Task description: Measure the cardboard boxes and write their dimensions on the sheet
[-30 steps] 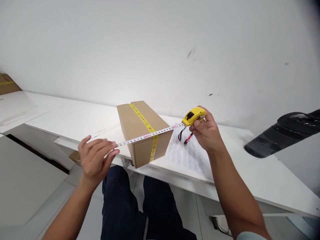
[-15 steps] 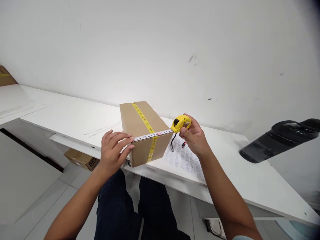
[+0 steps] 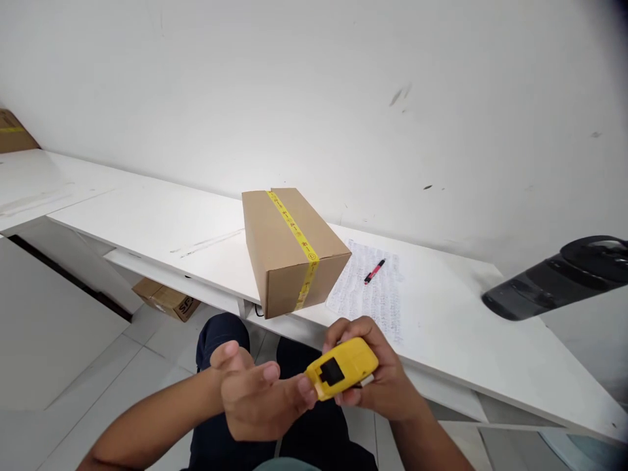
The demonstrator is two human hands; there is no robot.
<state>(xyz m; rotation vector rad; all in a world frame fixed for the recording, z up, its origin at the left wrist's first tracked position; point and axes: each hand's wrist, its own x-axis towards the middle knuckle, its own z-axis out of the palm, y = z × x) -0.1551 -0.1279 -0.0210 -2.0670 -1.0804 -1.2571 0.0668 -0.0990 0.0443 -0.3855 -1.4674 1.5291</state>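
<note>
A yellow tape measure point(image 3: 359, 358) is gripped in my right hand point(image 3: 387, 379), held low in front of the desk. Its blade is not visible outside the case. My left hand point(image 3: 265, 399) has its fingers apart, with one fingertip against the front end of the tape measure. Beyond my hands a closed cardboard box point(image 3: 279, 255) with yellow printed tape stands on the white desk, its near end at the front edge. Neither hand touches it.
To the right of the box lie a handwritten sheet point(image 3: 387, 304) and a red and black pen point(image 3: 375, 271). A dark bottle point(image 3: 549, 284) is further right. Another carton point(image 3: 169, 299) sits below the desk point(image 3: 157, 209); one more box point(image 3: 14, 134) is at far left.
The blade stretched along the box's near top edge is now back inside the case. Both hands have left the box and come down towards my body, the right one carrying the tape measure.
</note>
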